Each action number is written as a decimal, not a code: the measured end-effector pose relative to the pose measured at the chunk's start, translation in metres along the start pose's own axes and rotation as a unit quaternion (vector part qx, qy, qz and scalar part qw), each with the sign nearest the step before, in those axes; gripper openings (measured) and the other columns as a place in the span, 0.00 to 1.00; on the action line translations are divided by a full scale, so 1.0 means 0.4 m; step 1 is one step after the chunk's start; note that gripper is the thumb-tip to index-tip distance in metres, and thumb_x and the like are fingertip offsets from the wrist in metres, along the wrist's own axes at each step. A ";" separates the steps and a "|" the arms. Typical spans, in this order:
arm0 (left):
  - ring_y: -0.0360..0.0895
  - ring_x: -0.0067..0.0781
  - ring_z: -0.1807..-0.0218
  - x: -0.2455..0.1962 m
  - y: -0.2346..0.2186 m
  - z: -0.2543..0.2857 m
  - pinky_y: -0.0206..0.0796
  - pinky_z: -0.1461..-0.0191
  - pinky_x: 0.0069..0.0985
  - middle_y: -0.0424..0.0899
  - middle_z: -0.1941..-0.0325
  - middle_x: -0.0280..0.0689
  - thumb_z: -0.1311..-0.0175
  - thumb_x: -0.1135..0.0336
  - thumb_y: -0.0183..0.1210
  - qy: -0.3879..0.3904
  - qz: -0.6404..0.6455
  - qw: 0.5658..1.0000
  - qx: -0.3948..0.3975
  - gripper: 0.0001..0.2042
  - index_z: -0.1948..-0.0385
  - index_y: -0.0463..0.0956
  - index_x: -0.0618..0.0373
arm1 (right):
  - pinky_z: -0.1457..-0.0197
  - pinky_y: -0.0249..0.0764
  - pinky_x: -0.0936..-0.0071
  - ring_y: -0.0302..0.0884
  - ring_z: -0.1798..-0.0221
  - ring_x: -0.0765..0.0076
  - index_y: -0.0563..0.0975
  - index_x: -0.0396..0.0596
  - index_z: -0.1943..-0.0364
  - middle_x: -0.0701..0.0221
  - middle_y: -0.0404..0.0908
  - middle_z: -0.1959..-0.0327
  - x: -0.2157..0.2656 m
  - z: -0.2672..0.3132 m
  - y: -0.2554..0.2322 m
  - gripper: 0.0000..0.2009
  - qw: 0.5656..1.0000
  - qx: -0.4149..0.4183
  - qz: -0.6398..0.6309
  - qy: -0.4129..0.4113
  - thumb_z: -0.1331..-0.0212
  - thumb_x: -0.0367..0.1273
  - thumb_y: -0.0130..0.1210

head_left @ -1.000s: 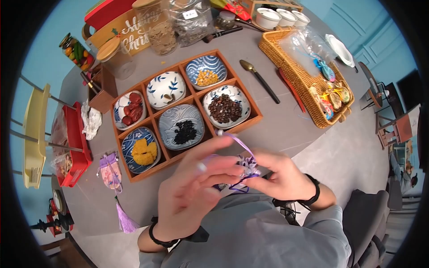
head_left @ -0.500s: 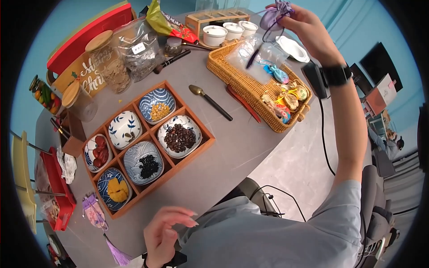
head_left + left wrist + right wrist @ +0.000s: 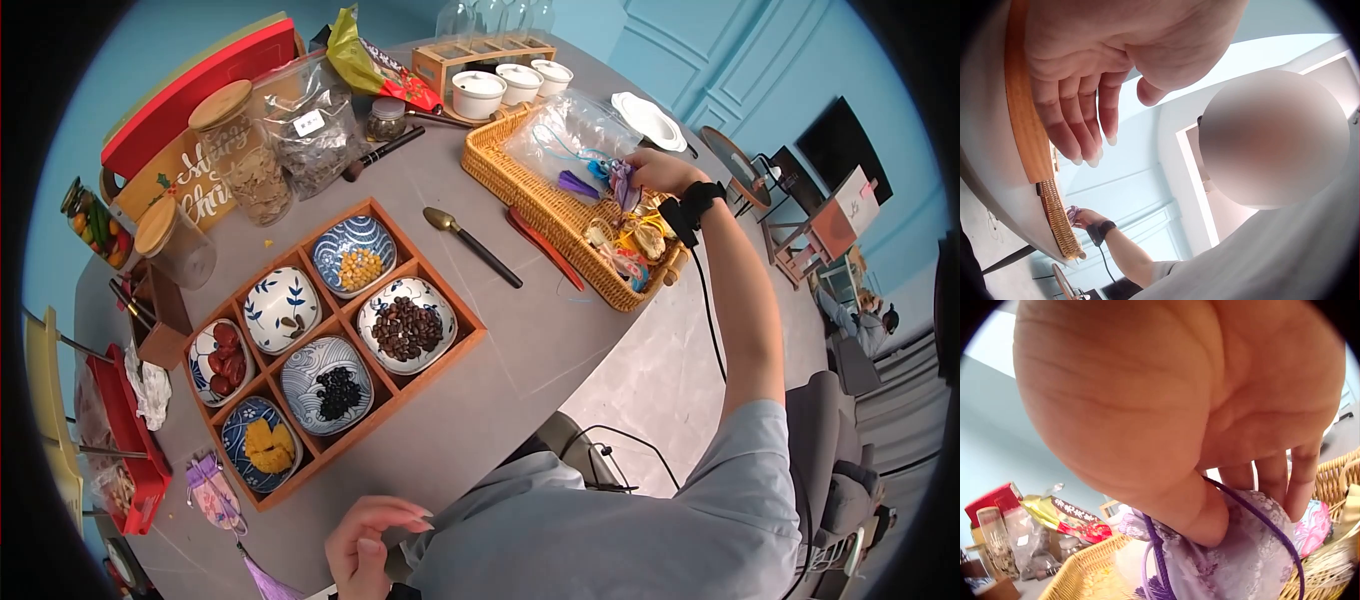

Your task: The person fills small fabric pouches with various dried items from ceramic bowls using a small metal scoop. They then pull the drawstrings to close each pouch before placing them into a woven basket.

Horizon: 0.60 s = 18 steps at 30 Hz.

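My right hand (image 3: 668, 172) pinches a purple drawstring pouch (image 3: 622, 186) low over the wicker basket (image 3: 548, 208). In the right wrist view the thumb presses on the pale floral cloth of the pouch (image 3: 1244, 550), with a dark purple cord looping across it. Its purple tassel (image 3: 578, 183) hangs at the left. Several small colourful sachets (image 3: 645, 237) fill the basket's near end, and a clear plastic bag (image 3: 560, 130) lies at its far end. My left hand (image 3: 366, 540) hovers by the table's front edge, fingers loosely bent with nothing in them, as the left wrist view also shows.
A wooden divided tray (image 3: 400, 385) holds bowls of beans, dates and other dry goods. Beside it lie a spoon (image 3: 470, 245), red tweezers (image 3: 545, 248) and a pink-purple pouch (image 3: 215, 492). Jars, a bag of dried leaves (image 3: 310, 130) and white lidded pots (image 3: 480, 95) stand behind.
Both hands were together at the purple pouch. The right hand then carried it up and to the right, and has now lowered it to the basket. The left hand let go and dropped back.
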<state>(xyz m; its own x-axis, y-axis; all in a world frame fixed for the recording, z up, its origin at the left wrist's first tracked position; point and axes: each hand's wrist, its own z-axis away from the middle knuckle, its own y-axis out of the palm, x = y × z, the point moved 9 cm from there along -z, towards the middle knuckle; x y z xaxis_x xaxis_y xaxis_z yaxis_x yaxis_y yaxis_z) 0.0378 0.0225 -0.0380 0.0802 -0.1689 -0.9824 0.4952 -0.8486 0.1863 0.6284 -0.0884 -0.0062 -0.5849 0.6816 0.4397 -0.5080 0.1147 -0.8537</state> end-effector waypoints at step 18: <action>0.81 0.32 0.52 0.037 0.014 0.021 0.72 0.45 0.28 0.81 0.46 0.46 0.22 0.43 0.50 -0.029 0.022 0.999 0.026 0.28 0.50 0.78 0.66 | 0.50 0.77 0.62 0.81 0.54 0.56 0.78 0.42 0.51 0.60 0.83 0.58 0.043 -0.098 0.053 0.24 0.984 -0.086 0.141 -0.061 0.56 0.30 0.68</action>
<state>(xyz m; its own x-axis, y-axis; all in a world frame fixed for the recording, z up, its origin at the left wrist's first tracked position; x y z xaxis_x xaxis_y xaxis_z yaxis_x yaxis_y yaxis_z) 0.0347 0.0110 -0.0513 0.0509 -0.2341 -0.9709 0.4466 -0.8642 0.2318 0.6322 -0.0459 -0.0275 -0.7638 0.6138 0.1998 -0.2056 0.0620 -0.9767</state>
